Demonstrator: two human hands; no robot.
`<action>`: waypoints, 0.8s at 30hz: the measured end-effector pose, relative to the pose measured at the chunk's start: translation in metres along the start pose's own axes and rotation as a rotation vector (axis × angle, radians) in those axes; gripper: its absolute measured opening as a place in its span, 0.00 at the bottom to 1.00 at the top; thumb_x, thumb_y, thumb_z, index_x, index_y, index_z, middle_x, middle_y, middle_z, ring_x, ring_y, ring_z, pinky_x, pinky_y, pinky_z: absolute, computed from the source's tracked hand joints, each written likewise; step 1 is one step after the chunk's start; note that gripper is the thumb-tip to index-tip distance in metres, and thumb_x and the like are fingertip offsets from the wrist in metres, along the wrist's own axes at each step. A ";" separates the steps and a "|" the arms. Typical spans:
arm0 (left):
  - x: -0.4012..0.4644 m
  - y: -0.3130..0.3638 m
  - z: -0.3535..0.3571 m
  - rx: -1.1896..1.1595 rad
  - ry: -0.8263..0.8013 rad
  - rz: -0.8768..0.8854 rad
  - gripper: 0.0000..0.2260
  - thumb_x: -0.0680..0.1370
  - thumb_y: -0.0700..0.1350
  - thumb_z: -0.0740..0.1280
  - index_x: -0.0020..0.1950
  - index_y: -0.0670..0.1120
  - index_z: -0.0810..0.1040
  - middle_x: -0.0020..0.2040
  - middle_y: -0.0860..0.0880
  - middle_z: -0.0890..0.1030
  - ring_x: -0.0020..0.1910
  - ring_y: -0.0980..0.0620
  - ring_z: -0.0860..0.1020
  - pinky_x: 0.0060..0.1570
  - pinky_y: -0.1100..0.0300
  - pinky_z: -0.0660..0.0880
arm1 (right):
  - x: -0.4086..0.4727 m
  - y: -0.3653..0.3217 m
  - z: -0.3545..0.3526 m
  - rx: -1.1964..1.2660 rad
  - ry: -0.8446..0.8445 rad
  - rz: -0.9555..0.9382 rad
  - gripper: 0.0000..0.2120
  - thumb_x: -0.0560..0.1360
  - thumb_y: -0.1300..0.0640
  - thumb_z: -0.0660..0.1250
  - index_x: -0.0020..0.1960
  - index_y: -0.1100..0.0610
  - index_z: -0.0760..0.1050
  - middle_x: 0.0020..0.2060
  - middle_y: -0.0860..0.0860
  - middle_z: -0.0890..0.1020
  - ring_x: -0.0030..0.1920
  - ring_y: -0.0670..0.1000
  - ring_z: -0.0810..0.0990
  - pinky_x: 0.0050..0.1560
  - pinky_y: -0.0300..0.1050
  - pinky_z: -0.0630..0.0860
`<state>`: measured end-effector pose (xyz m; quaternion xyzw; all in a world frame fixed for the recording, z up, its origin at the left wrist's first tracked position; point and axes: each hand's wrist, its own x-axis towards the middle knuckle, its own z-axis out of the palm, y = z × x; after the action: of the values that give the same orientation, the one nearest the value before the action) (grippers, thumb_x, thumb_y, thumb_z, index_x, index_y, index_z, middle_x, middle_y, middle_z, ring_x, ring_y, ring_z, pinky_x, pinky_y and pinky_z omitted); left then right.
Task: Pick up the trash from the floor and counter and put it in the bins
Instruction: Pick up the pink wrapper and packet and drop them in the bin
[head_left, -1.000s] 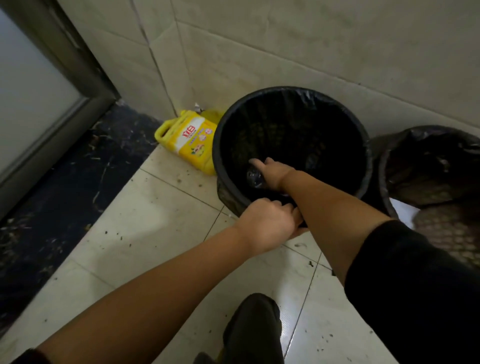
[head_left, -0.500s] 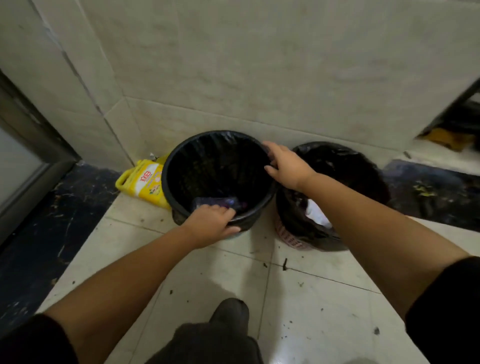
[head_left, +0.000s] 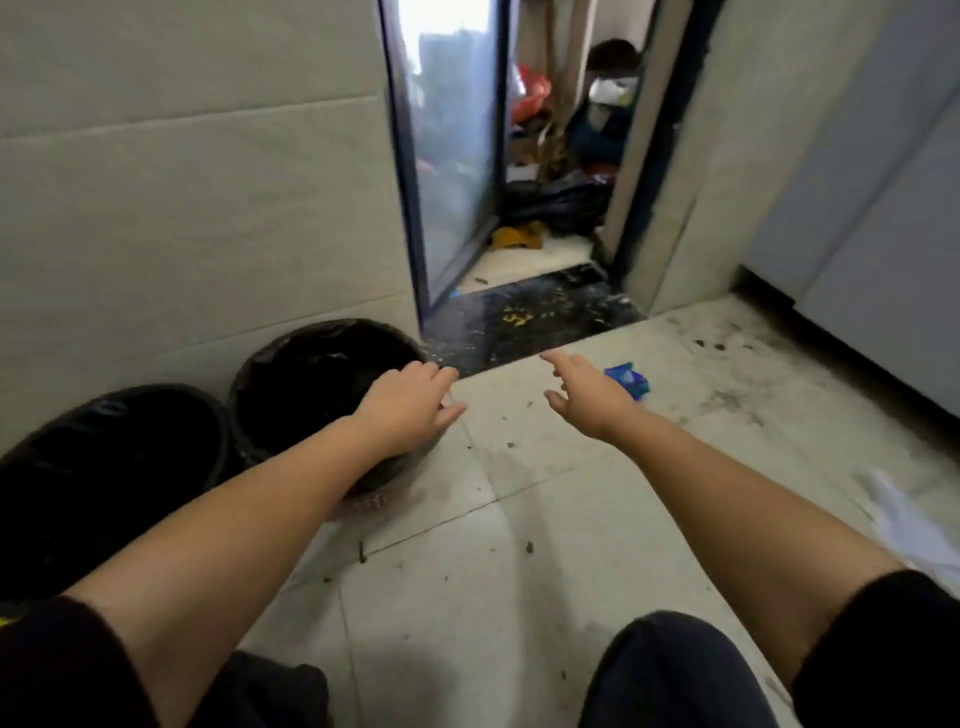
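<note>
No lettering, brand, number or sign can be read anywhere in this view of the tiled floor. The blue wrapper lying on the tiles carries pale markings, but they are too small and blurred to make out. The two black-lined bins by the wall show no labels.

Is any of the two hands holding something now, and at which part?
Nothing is held. The left hand hangs open over the bin; the right hand reaches open toward the blue wrapper.
</note>
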<state>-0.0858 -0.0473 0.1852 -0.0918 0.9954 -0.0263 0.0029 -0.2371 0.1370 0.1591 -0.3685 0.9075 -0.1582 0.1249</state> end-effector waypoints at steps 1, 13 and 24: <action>0.014 0.027 0.001 -0.016 -0.028 0.046 0.22 0.80 0.58 0.56 0.69 0.46 0.67 0.62 0.44 0.76 0.61 0.43 0.74 0.56 0.48 0.74 | -0.015 0.029 -0.002 0.020 0.005 0.065 0.26 0.79 0.55 0.61 0.74 0.53 0.59 0.67 0.58 0.71 0.62 0.60 0.76 0.61 0.55 0.75; 0.111 0.265 -0.010 0.141 -0.222 0.520 0.25 0.80 0.59 0.54 0.71 0.46 0.64 0.67 0.42 0.72 0.64 0.42 0.72 0.61 0.46 0.73 | -0.234 0.267 -0.017 0.100 0.049 0.620 0.25 0.79 0.54 0.60 0.75 0.52 0.57 0.67 0.59 0.70 0.59 0.60 0.77 0.57 0.55 0.77; 0.136 0.440 0.154 0.102 -0.574 0.918 0.25 0.79 0.57 0.58 0.73 0.47 0.61 0.67 0.42 0.71 0.64 0.41 0.72 0.60 0.46 0.73 | -0.273 0.395 0.073 0.220 -0.096 1.040 0.28 0.77 0.53 0.61 0.75 0.50 0.56 0.72 0.61 0.61 0.65 0.64 0.71 0.62 0.55 0.72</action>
<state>-0.2978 0.3519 0.0077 0.3493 0.8898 -0.0446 0.2903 -0.2705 0.5837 -0.0273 0.1383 0.9418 -0.1526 0.2658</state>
